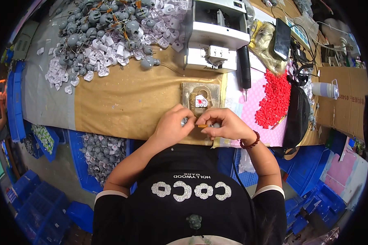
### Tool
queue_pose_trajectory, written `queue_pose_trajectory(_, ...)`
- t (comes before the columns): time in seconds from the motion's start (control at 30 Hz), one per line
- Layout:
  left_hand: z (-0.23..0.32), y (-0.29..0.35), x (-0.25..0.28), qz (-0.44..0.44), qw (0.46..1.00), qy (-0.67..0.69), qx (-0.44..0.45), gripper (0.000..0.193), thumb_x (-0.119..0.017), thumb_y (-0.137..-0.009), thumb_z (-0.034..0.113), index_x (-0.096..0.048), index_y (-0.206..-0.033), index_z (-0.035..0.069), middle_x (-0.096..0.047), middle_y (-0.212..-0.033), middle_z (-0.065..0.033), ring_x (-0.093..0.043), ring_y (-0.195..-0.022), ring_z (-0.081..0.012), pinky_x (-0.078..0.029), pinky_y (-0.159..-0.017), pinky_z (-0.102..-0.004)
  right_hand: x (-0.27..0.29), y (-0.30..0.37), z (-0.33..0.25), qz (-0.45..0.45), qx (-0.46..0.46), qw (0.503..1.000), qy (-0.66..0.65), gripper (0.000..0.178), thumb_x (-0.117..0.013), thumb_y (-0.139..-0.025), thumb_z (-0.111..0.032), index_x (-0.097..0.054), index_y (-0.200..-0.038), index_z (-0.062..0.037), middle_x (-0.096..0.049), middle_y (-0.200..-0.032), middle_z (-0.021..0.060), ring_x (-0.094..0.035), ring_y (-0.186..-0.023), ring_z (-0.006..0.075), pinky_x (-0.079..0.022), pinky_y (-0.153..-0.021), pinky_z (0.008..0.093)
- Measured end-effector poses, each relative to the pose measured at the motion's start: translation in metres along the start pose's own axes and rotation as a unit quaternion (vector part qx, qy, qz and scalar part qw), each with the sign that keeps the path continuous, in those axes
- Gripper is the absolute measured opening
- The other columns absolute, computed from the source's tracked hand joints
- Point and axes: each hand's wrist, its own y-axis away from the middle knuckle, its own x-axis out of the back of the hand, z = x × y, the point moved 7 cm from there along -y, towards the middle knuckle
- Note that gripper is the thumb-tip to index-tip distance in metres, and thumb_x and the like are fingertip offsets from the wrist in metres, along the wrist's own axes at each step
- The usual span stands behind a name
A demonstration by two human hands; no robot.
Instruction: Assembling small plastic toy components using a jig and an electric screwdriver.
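Note:
Both my hands meet low over the front of the bench, close to a square metal fixture (187,90). A small white part (201,101) with red in it sits in the fixture's hollow. My left hand (172,127) is closed around a grey rounded part (184,121), most of it hidden by the fingers. My right hand (228,124) pinches a small orange piece (202,126) between thumb and fingers. A grey ball-shaped part (216,125) shows among that hand's fingers. Whether the orange piece joins the grey parts I cannot tell.
Grey ball parts and white plastic pieces (110,49) heap at the back left. A white machine (216,34) stands behind the fixture. Rightward lie a black electric screwdriver (244,69), red parts (274,100), a phone (282,38) and a black case (297,116). A blue bin (78,163) holds grey parts.

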Motion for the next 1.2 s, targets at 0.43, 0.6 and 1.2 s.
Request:
queue_pose_trajectory(0.43,0.017,-0.003,0.007,0.003,0.998,-0.052,-0.034,0.01,-0.07,-0.09,0.01,-0.068,-0.094,0.002,-0.061,-0.09,-0.0134,-0.062,-0.081,-0.0305,-0.051,-0.074,-0.0386,0.007,-0.002,-0.026,0.259,0.256,0.798,0.481,0.016,-0.078,-0.08,-0.004,-0.069,-0.094,-0.0053,-0.066,-0.09,0.0078,-0.065,-0.077,0.0257,-0.054,-0.064,0.0355)
queue_pose_trajectory(0.6,0.021,-0.003,0.004,0.048,0.983,-0.148,-0.094,0.01,-0.073,-0.086,0.01,-0.068,-0.092,0.004,-0.061,-0.091,-0.0111,-0.061,-0.086,-0.0312,-0.051,-0.076,-0.0411,0.005,-0.012,-0.021,0.23,0.262,0.771,0.532,0.021,-0.077,-0.076,-0.004,-0.07,-0.095,-0.0063,-0.065,-0.093,0.0058,-0.063,-0.081,0.0248,-0.053,-0.064,0.0348)
queue_pose_trajectory(1.2,0.017,-0.003,0.004,0.067,0.958,-0.257,-0.109,0.011,-0.074,-0.081,0.009,-0.068,-0.09,0.008,-0.061,-0.093,-0.0054,-0.061,-0.089,-0.0272,-0.053,-0.072,-0.0392,0.001,-0.014,-0.018,0.051,0.277,0.686,0.67,0.041,-0.061,-0.078,-0.016,-0.066,-0.116,-0.0011,-0.061,-0.105,0.0071,-0.058,-0.096,0.0242,-0.045,-0.076,0.0352)
